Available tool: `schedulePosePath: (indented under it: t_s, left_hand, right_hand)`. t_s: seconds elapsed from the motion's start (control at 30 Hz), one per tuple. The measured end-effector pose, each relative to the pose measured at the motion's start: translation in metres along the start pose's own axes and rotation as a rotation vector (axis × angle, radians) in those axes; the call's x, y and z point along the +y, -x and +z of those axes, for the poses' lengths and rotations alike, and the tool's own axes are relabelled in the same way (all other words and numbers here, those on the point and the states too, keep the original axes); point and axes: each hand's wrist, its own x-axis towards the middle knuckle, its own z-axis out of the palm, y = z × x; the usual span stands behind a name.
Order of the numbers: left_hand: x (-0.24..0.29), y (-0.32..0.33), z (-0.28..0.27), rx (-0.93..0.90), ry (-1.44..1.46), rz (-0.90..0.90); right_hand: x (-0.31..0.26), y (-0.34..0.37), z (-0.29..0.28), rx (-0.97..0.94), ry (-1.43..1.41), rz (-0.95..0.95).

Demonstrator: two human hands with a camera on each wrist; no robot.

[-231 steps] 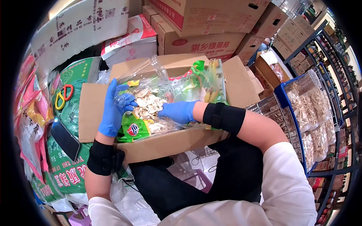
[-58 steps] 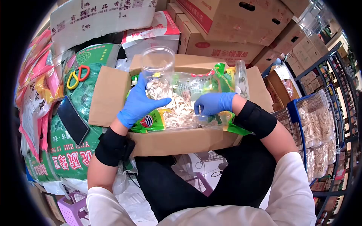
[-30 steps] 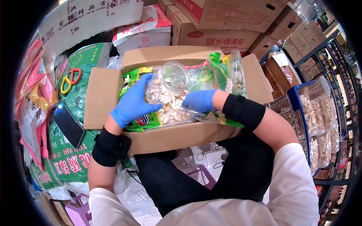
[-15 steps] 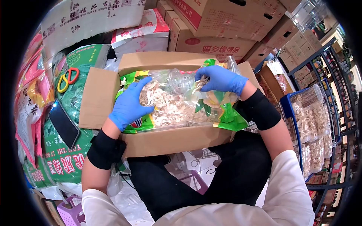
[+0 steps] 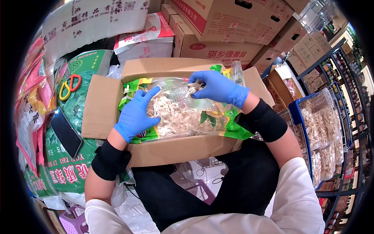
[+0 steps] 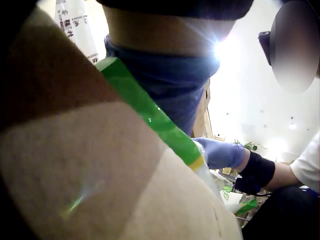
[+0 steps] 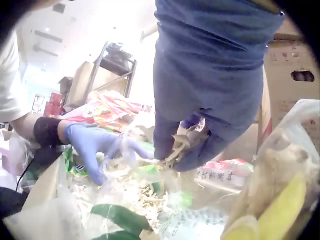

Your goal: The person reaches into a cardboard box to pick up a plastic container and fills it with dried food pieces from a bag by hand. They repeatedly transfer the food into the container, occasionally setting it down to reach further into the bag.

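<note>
My gloved left hand (image 5: 138, 115) grips a clear plastic jar (image 7: 129, 150), thumb and fingers spread around its side. The jar lies tilted over a pile of pale dried mushroom slices (image 5: 183, 119), its mouth toward my right hand. In my gloved right hand (image 5: 218, 87), the fingertips pinch a small bunch of dried mushroom slices (image 7: 182, 145) close to the jar's mouth. The pile lies in an opened clear plastic bag with green printed ends (image 5: 238, 126), inside an open cardboard box (image 5: 175, 152). In the left wrist view, a blurred pale surface hides most of the work.
Left of the box, orange-and-yellow-handled scissors (image 5: 70, 86) and a phone (image 5: 66, 132) lie on a green sack (image 5: 70, 156). Cartons (image 5: 218, 48) are stacked behind. A blue-rimmed basket (image 5: 302, 117) of filled clear jars stands on the right. The person's legs are below the box.
My right hand has lifted from the pile with slices in its fingers and moved left toward the jar's mouth. The left hand keeps its hold on the jar, barely moving.
</note>
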Motion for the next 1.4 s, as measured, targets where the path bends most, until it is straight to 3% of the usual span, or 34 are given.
schedulePosePath:
  t_s: [0.2, 0.27, 0.43, 0.53, 0.73, 0.8, 0.93, 1.03, 1.13, 1.27, 1.4]
  left_hand:
    - [-0.003, 0.000, 0.002, 0.066, 0.040, -0.001]
    - [-0.005, -0.001, 0.005, 0.147, 0.063, 0.060]
    - [-0.006, -0.001, 0.006, 0.153, 0.091, 0.016]
    - [-0.005, -0.002, 0.005, 0.133, 0.083, 0.017]
    - [0.000, -0.001, 0.003, 0.060, 0.161, 0.009]
    - [0.000, -0.002, 0.004, 0.058, 0.166, 0.006]
    - [0.000, -0.003, 0.008, 0.060, 0.217, 0.024]
    - [-0.002, -0.004, 0.012, 0.065, 0.259, 0.035]
    - [-0.001, -0.004, 0.012, 0.051, 0.292, 0.034]
    - [0.003, -0.004, 0.011, 0.073, 0.454, 0.055]
    - [0.003, -0.005, 0.010, 0.078, 0.533, 0.028]
  right_hand:
    - [-0.013, 0.001, 0.008, 0.114, -0.174, 0.067]
    - [-0.019, 0.003, 0.007, 0.138, -0.142, 0.043]
    - [-0.022, 0.001, 0.008, 0.156, -0.154, 0.003]
    - [-0.018, 0.000, 0.006, 0.126, -0.102, 0.004]
    - [-0.016, -0.003, 0.005, 0.025, -0.318, 0.042]
    - [-0.020, -0.003, 0.002, -0.041, -0.551, 0.039]
    - [-0.025, -0.001, -0.007, -0.122, -0.712, 0.070]
    - [-0.031, -0.001, 0.000, -0.072, -0.664, 0.082]
    - [-0.041, 0.001, 0.012, 0.085, -0.409, -0.058]
    - [-0.048, -0.001, 0.012, 0.134, -0.554, -0.145]
    - [-0.046, -0.007, 0.008, 0.357, -0.675, -0.165]
